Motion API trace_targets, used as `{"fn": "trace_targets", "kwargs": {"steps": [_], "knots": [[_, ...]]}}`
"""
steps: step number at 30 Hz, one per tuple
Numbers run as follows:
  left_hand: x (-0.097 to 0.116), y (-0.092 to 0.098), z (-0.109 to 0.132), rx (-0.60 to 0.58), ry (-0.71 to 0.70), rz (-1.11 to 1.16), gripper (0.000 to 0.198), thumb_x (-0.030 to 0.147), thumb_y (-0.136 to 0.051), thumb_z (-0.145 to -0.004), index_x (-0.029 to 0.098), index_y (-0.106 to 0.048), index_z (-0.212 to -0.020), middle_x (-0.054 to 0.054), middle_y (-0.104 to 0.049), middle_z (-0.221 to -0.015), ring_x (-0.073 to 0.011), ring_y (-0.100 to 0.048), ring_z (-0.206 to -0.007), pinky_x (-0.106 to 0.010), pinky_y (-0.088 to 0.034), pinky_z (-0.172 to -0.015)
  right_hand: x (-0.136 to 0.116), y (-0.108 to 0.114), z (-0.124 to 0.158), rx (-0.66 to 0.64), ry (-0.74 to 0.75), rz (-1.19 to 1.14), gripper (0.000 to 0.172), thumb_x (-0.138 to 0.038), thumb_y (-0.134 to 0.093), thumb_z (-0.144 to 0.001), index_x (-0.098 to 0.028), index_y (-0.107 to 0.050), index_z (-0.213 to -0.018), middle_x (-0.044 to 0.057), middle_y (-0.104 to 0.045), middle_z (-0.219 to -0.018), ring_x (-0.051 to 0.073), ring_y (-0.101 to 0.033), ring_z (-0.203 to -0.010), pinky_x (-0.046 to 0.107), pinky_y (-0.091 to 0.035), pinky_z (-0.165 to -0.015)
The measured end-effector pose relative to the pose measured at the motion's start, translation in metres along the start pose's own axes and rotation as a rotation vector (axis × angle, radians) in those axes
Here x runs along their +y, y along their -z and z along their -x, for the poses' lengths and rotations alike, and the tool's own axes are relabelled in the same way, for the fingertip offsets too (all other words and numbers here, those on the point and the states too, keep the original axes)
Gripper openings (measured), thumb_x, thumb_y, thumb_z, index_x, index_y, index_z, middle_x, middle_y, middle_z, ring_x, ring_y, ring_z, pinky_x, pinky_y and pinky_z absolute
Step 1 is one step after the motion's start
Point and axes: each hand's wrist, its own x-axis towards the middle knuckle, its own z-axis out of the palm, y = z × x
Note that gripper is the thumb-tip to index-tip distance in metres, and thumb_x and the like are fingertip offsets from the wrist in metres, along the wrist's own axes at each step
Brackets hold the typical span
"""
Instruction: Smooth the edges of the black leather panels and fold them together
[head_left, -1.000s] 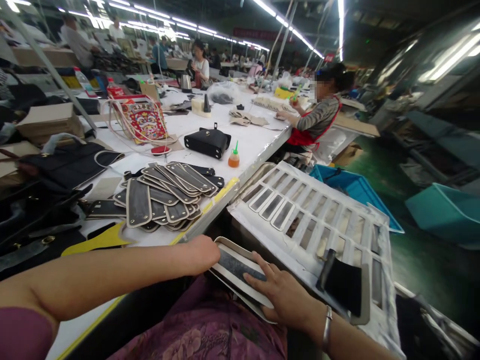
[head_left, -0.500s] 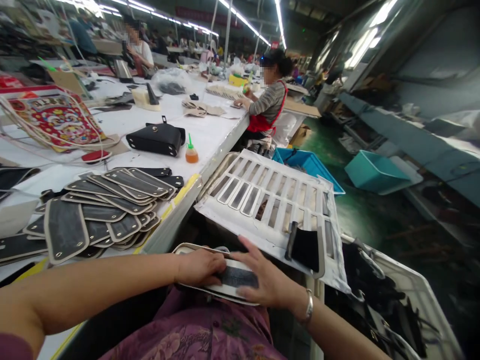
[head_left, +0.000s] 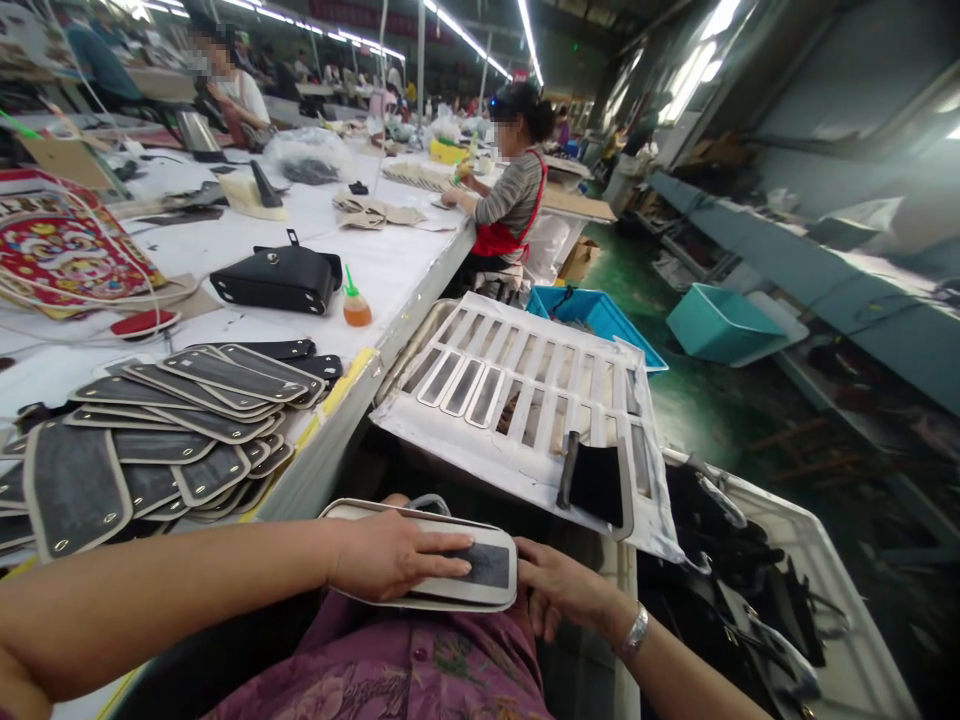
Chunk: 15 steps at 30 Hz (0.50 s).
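Left hand [head_left: 390, 555] lies palm down on the panel [head_left: 450, 592], a cream-rimmed piece with a grey centre. It rests flat across the person's lap, near centre, just off the near edge of the table [head_left: 390, 260]. The fingers are stretched out flat on top and not wrapped round it. This looks like pressing, so the piece sits flat on the soft lap and doesn't slide.

Right hand [head_left: 562, 590] is at the panel's right end, fingers loosely bent, tips against the rim. Likely bracing that end, but I can't tell whether anything is pinched underneath.

Left on the table is a stack of grey pieces [head_left: 172, 420], fanned out and overlapping close to the edge. That probably keeps each one easy to lift off. Farther back on the table are a black bag [head_left: 277, 278] and, just right of it, an orange bottle [head_left: 357, 305].

Right of the table a white slotted tray [head_left: 525, 400] sits tilted, with a black piece [head_left: 596, 485] lying on its near corner. Beyond it is a blue bin [head_left: 592, 315], and to the near right a white crate [head_left: 787, 590] holds dark straps. A co-worker [head_left: 510, 205] in a red apron sits far along the table.
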Motion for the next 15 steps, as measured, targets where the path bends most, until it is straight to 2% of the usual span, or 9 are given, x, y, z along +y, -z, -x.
{"fn": "trace_targets", "kwargs": {"steps": [4, 9, 12, 15], "knots": [[0.004, 0.004, -0.002, -0.048, 0.014, 0.025, 0.052, 0.026, -0.049, -0.079, 0.035, -0.039, -0.129, -0.002, -0.031, -0.142, -0.0207, -0.053, -0.104, -0.03, -0.042, -0.084, -0.004, 0.0, -0.001, 0.029, 0.186, 0.104, 0.054, -0.028, -0.046, -0.08, -0.02, -0.031, -0.131, -0.005, -0.057, -0.057, 0.009, -0.054, -0.04, 0.015, -0.038, -0.036], [0.008, 0.015, -0.006, -0.113, 0.067, 0.123, 0.043, 0.037, -0.043, -0.085, 0.033, -0.043, -0.127, -0.002, -0.031, -0.142, -0.0231, -0.051, -0.109, -0.033, -0.037, -0.091, -0.02, -0.009, 0.01, 0.12, 0.255, 0.172, 0.043, -0.011, -0.037, -0.077, -0.017, -0.052, -0.117, -0.01, -0.044, -0.044, 0.002, -0.034, -0.029, 0.014, -0.025, -0.032], [0.01, 0.016, -0.007, -0.132, 0.073, 0.166, 0.051, 0.052, -0.045, -0.081, 0.032, -0.043, -0.128, -0.004, -0.031, -0.142, -0.0268, -0.05, -0.111, -0.036, -0.036, -0.092, -0.027, -0.01, 0.018, 0.155, 0.262, 0.144, 0.036, -0.018, -0.041, -0.081, -0.018, -0.053, -0.115, -0.01, -0.04, -0.041, 0.003, -0.031, -0.028, 0.014, -0.021, -0.03], [0.012, 0.01, -0.006, -0.1, 0.07, 0.134, 0.054, 0.053, -0.047, -0.079, 0.032, -0.042, -0.129, -0.006, -0.029, -0.142, -0.0277, -0.052, -0.108, -0.038, -0.036, -0.091, -0.018, 0.0, 0.018, 0.08, 0.277, 0.063, 0.041, -0.032, -0.05, -0.081, -0.019, -0.049, -0.12, -0.008, -0.047, -0.048, 0.005, -0.04, -0.035, 0.015, -0.029, -0.034]]}}
